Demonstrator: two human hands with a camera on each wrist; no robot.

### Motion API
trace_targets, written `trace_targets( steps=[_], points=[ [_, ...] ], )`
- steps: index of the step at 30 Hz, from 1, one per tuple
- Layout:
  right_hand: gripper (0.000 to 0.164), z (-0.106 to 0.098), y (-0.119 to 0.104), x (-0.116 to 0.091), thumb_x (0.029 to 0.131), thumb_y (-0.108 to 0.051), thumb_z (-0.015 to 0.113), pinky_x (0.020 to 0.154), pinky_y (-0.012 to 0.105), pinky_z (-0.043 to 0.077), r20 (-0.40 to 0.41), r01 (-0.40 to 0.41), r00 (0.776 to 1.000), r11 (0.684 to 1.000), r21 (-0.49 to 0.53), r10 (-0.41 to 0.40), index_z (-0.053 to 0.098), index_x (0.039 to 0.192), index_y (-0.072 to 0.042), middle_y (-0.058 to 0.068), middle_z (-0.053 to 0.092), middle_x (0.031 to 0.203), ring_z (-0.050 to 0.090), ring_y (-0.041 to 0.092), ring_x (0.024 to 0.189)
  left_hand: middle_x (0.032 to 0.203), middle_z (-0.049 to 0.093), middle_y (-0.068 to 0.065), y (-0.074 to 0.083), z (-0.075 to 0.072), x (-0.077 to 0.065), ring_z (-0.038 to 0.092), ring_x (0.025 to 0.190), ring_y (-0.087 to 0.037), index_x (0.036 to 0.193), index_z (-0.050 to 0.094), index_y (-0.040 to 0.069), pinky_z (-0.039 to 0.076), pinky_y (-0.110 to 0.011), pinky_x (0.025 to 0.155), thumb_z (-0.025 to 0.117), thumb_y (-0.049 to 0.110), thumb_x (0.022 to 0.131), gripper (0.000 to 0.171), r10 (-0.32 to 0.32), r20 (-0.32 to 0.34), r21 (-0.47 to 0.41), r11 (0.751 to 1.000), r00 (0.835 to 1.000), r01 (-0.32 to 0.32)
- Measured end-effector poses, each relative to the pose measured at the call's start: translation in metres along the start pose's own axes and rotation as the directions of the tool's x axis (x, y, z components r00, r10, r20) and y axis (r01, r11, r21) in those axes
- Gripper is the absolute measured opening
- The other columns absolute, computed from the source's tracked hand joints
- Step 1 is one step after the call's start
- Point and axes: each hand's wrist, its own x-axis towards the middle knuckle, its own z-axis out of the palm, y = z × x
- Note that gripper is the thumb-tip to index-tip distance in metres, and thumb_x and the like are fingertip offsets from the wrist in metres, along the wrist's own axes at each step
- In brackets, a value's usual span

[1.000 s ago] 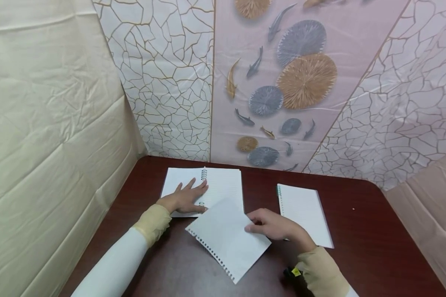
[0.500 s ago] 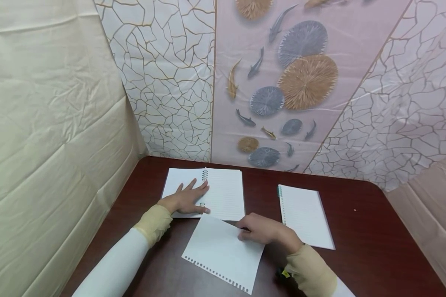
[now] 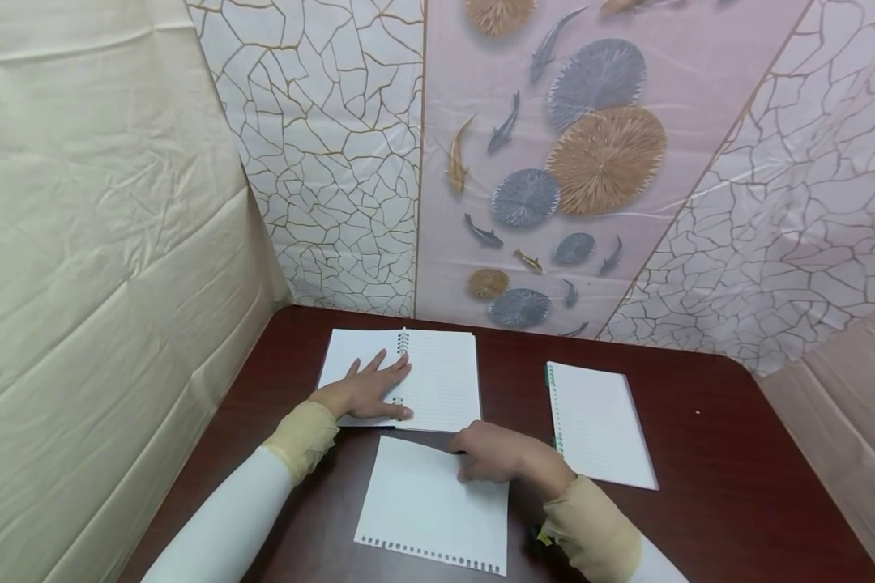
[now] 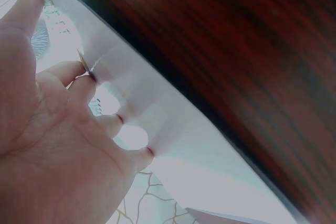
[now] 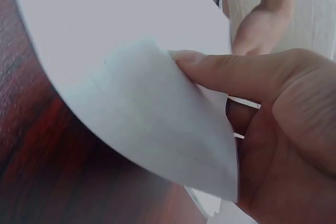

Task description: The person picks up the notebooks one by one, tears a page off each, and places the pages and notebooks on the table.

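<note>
A loose sheet of paper [image 3: 430, 506] with a row of torn punch holes along its near edge lies low over the front of the table. At its far right edge my right hand [image 3: 499, 453] pinches it; in the right wrist view the thumb [image 5: 194, 59] presses on top and the paper bends under it. My left hand [image 3: 368, 393] rests with spread fingers on the open spiral notebook [image 3: 445, 380], across its wire binding. The left wrist view shows those fingertips [image 4: 147, 153] against the white page.
To the right lies a second spiral notebook [image 3: 601, 425] with a green binding and a lined page up. A small dark object with a yellow mark [image 3: 543, 536] sits beside the right wrist. Patterned cloth [image 3: 335, 162] hangs behind the dark red table [image 3: 729, 470].
My right hand has drawn the loose sheet nearer and left, off the open notebook. The sheet has turned so its punched edge faces the front. My left hand has stayed put.
</note>
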Motion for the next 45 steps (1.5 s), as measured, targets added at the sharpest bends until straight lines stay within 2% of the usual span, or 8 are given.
trace_targets(
  steps=[7,15,23,29,33,35,40,45],
  points=[
    [0.03,0.0,-0.01,0.0,0.084,-0.017,0.091,0.074,0.03,0.054,-0.016,-0.105,0.994,0.993,-0.048,0.104,0.074,0.108,-0.012,-0.005,0.07,0.092,0.059,0.007,0.078,0.177,0.0,0.004,-0.013,0.012,0.013,-0.011,0.162,-0.035,0.171,0.016,0.019,-0.005,-0.072,0.123,0.06,0.078,0.092,0.109,0.002,0.008,-0.024,1.0,1.0,-0.001],
    [0.04,0.0,-0.022,-0.004,0.083,-0.025,0.093,0.075,0.036,0.054,-0.074,-0.197,0.979,0.969,-0.152,0.188,0.07,0.114,-0.016,-0.003,0.063,0.097,0.057,0.011,0.08,0.179,0.007,-0.004,-0.006,0.006,0.006,-0.007,0.163,-0.04,0.17,0.021,0.012,-0.004,-0.073,0.122,0.06,0.078,0.092,0.11,0.018,-0.009,-0.049,0.999,1.0,-0.019],
    [0.039,0.002,-0.027,-0.007,0.083,-0.027,0.092,0.066,0.033,0.048,-0.111,-0.217,0.974,0.952,-0.217,0.197,0.071,0.115,-0.018,-0.003,0.057,0.095,0.052,0.012,0.078,0.178,0.007,-0.004,0.001,-0.001,0.002,-0.005,0.163,-0.04,0.171,0.021,0.012,-0.001,-0.072,0.124,0.062,0.069,0.097,0.102,0.01,0.004,-0.011,1.0,1.0,-0.01],
    [0.043,0.003,-0.03,-0.008,0.084,-0.025,0.091,0.066,0.033,0.049,-0.115,-0.235,0.97,0.95,-0.207,0.215,0.071,0.12,-0.017,0.0,0.059,0.099,0.053,0.012,0.078,0.178,0.009,-0.006,-0.005,0.002,0.007,-0.004,0.163,-0.041,0.17,0.022,0.011,0.0,-0.074,0.123,0.061,0.072,0.096,0.104,0.027,-0.014,-0.032,0.999,1.0,-0.028],
    [0.042,0.002,-0.03,-0.008,0.084,-0.025,0.091,0.066,0.033,0.05,-0.117,-0.24,0.969,0.946,-0.217,0.219,0.071,0.121,-0.018,0.0,0.059,0.099,0.053,0.012,0.078,0.178,0.01,-0.005,-0.002,0.0,0.007,-0.001,0.163,-0.041,0.17,0.023,0.012,0.004,-0.074,0.123,0.062,0.071,0.096,0.102,0.021,-0.018,0.006,1.0,1.0,-0.021],
    [0.042,0.002,-0.03,-0.007,0.085,-0.025,0.091,0.066,0.033,0.05,-0.115,-0.237,0.97,0.946,-0.223,0.215,0.071,0.121,-0.018,0.0,0.058,0.099,0.053,0.012,0.078,0.178,0.012,-0.004,0.005,-0.007,0.002,0.003,0.163,-0.04,0.169,0.026,0.011,0.009,-0.072,0.124,0.065,0.066,0.097,0.099,-0.008,-0.007,0.051,0.999,1.0,0.008],
    [0.042,0.003,-0.031,-0.007,0.086,-0.025,0.091,0.066,0.033,0.05,-0.104,-0.225,0.973,0.952,-0.208,0.207,0.071,0.122,-0.018,0.0,0.059,0.099,0.053,0.012,0.078,0.177,0.018,0.0,0.008,-0.006,0.001,0.011,0.163,-0.039,0.168,0.032,0.014,0.02,-0.071,0.123,0.066,0.071,0.093,0.1,-0.036,-0.02,0.128,0.991,0.999,0.038],
    [0.041,0.003,-0.029,-0.008,0.085,-0.025,0.091,0.067,0.033,0.051,-0.116,-0.227,0.971,0.954,-0.195,0.207,0.071,0.12,-0.017,0.0,0.059,0.099,0.054,0.012,0.078,0.177,0.018,-0.001,0.008,-0.004,0.002,0.012,0.162,-0.039,0.167,0.034,0.014,0.022,-0.069,0.123,0.065,0.072,0.093,0.099,-0.025,-0.036,0.155,0.987,0.999,0.03]
  ],
)
